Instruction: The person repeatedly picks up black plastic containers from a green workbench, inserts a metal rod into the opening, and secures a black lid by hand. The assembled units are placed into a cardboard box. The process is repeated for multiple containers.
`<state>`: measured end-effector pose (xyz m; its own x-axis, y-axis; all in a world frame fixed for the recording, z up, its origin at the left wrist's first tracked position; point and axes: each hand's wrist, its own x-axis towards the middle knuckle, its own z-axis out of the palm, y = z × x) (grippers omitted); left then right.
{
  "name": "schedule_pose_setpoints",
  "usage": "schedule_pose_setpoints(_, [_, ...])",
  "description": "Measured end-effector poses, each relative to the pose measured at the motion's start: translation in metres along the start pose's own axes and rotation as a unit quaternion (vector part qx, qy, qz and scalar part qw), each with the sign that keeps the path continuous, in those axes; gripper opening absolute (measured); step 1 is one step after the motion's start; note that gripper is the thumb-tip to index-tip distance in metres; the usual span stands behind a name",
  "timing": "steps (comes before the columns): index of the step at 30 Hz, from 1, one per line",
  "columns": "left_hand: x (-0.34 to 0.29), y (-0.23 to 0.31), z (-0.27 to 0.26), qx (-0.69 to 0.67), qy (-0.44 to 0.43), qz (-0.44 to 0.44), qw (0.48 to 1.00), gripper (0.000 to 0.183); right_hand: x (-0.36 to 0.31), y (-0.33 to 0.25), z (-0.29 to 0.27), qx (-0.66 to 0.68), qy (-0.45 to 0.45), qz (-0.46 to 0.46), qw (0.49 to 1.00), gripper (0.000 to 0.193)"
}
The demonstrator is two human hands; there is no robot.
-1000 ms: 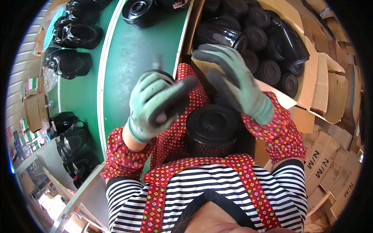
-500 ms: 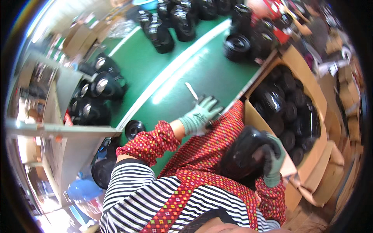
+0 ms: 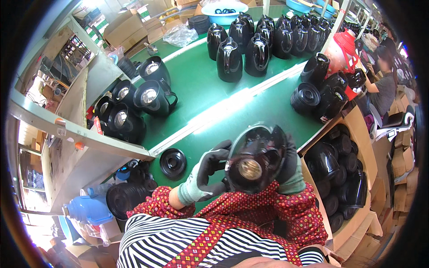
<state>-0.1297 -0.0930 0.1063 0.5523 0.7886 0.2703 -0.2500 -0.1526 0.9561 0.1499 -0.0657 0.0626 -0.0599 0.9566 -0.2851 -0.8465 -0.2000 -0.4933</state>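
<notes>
A glossy black thermos jug (image 3: 257, 145) is held up before me, tilted so that its open top with a silvery inside faces me. My right hand (image 3: 291, 169), in a green-and-black work glove, is closed round the jug's right side. On the left side my left hand (image 3: 204, 173), gloved alike, grips the jug with curved fingers and thumb; part of its hold is hidden behind the jug. A round black lid (image 3: 173, 163) lies on the green worktable (image 3: 196, 129), left of my left hand.
Several black jugs (image 3: 230, 60) stand at the far side. More open-topped jugs (image 3: 154, 96) stand left. A stack of black lids (image 3: 305, 97) sits at right, near a cardboard box (image 3: 363, 134) of black parts. Another person (image 3: 384, 85) sits at far right.
My right hand has raised the jug from beside the box to in front of me. My left hand has come from the tabletop onto the jug. The view has shifted too.
</notes>
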Motion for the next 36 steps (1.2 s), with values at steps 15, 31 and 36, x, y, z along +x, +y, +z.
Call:
schedule_pose_setpoints(15, [0.167, -0.077, -0.222, 0.225, 0.495, -0.018, 0.839, 0.056, 0.051, -0.004, 0.031, -0.299, 0.083, -0.006, 0.951, 0.054])
schedule_pose_setpoints(31, [0.309, -0.19, -0.451, 0.451, 0.618, -0.218, 0.606, 0.093, -0.118, -0.107, -0.158, -0.402, 0.358, -0.237, 0.809, 0.035])
schedule_pose_setpoints(36, [0.301, -0.147, -0.141, 0.274, 0.307, 0.137, 0.901, 0.04, -0.155, -0.135, -0.294, -0.174, 0.541, -0.212, 0.795, 0.038])
